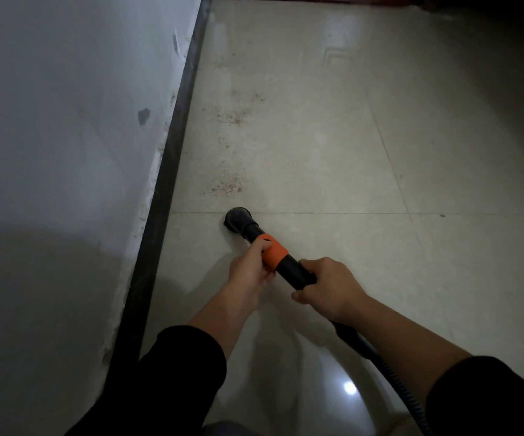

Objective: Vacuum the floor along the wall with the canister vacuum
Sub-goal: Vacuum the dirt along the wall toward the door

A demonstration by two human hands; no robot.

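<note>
Black plastic forms the vacuum wand [295, 272], whose round nozzle [238, 219] is set on the tiled floor [349, 152] at a grout line, with the dark baseboard [172, 152] near at its 9 o'clock. The orange collar [275, 254] is gripped by the left hand [249, 269], fingers [262, 245] curled round it; the tube just behind, at 4 o'clock, is clasped by the right hand [328, 286]. A ribbed hose [389, 369] is seen running toward 5 o'clock. Brown crumbs [226, 184] are scattered just beyond the nozzle at 12 o'clock, beside the white wall [65, 121].
</note>
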